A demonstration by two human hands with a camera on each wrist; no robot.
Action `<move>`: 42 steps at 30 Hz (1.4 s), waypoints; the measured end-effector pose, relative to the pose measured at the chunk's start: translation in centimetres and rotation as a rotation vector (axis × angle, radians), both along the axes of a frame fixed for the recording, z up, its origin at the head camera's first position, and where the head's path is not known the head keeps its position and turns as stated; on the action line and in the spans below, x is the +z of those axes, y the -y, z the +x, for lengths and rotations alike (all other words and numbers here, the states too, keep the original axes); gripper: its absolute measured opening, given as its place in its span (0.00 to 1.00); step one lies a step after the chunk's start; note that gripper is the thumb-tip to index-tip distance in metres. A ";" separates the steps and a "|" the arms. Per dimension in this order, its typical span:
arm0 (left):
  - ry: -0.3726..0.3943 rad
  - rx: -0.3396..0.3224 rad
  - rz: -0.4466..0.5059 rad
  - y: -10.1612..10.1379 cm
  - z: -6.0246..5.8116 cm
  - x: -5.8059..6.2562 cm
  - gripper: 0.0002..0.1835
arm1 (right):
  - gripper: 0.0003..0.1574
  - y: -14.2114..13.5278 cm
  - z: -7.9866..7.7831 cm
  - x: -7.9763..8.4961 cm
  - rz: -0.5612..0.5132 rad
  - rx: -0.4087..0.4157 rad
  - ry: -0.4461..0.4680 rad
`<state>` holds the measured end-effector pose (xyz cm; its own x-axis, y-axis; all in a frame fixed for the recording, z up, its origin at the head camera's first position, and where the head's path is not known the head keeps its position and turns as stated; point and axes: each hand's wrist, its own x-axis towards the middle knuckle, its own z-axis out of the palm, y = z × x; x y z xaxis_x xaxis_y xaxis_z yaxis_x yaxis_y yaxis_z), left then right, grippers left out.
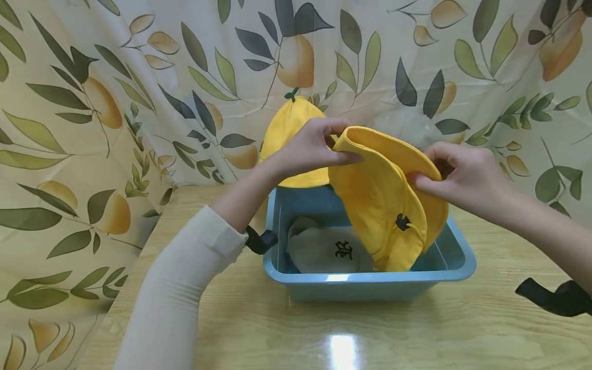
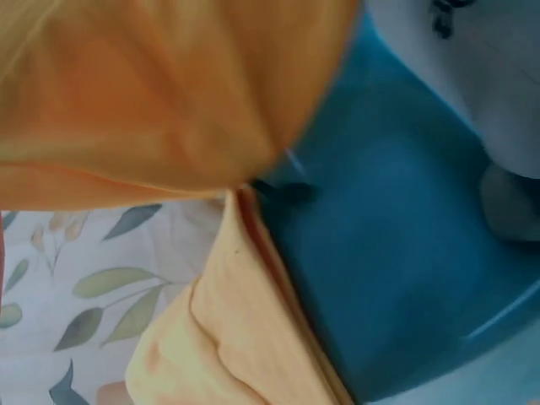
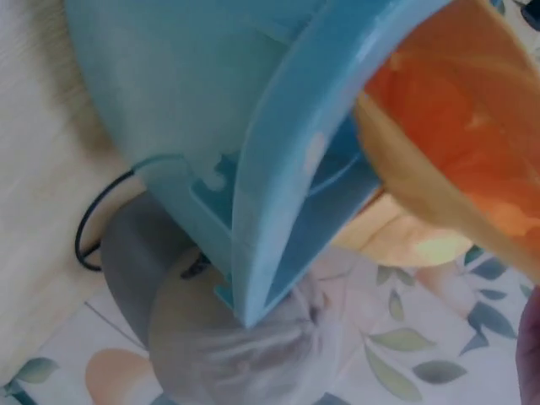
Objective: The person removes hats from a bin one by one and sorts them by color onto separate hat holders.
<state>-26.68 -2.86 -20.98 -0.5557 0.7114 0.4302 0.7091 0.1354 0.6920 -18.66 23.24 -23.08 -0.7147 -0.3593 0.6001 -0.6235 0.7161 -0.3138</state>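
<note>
Both hands pinch the brim of a floppy yellow hat point(image 1: 374, 195), which hangs tilted over a blue plastic bin point(image 1: 370, 278). My left hand point(image 1: 314, 144) grips the brim at the upper left. At the right, my right hand point(image 1: 467, 172) has thumb and fingers on the brim's edge. A small dark patch shows on the hat's side. Inside the bin lies a pale grey cap point(image 1: 319, 252) with a black letter on it. A second yellow hat point(image 1: 291, 121), topped by a green sprout, sits at the bin's back left, partly hidden by my left forearm.
The bin stands on a light wooden table point(image 1: 250, 329). A fruit-and-leaf patterned curtain point(image 1: 185, 103) hangs behind and to the left. Beyond the bin, the right wrist view shows a greyish cap point(image 3: 236, 354) outside the rim. Black straps point(image 1: 555, 298) dangle from the wrists.
</note>
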 end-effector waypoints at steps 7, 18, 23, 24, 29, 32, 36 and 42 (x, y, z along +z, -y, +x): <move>0.041 0.144 0.148 -0.5 1.1 -1.5 0.20 | 0.09 -1.4 0.5 2.1 -0.144 -0.131 0.041; 0.194 0.278 0.252 -1.9 5.5 -3.3 0.33 | 0.10 -1.6 0.7 4.5 -0.140 -0.277 -0.025; 0.189 0.365 0.074 -1.9 5.8 -4.9 0.33 | 0.09 -1.2 0.7 4.7 -0.163 -0.255 -0.075; 0.205 0.378 0.042 -1.8 5.7 -5.3 0.31 | 0.09 -1.2 0.7 4.7 -0.174 -0.251 -0.084; 0.258 0.397 -0.066 -0.8 4.7 -7.1 0.16 | 0.10 -2.5 0.6 4.5 -0.232 -0.241 -0.066; 0.232 0.438 -0.091 -0.1 4.0 -7.9 0.09 | 0.14 -3.6 0.5 4.4 -0.257 -0.244 -0.020; 0.164 0.534 -0.060 1.2 3.3 -8.0 0.04 | 0.13 -4.5 0.8 3.9 -0.260 -0.238 0.021; 0.129 0.612 0.116 2.8 3.3 -6.7 0.03 | 0.11 -4.8 1.6 3.0 -0.115 -0.229 -0.064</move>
<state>-23.40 -5.63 -27.64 -0.8994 0.2013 0.3881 0.4372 0.4088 0.8011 -17.04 28.08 -20.09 -0.7289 -0.1196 0.6741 -0.4706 0.8026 -0.3665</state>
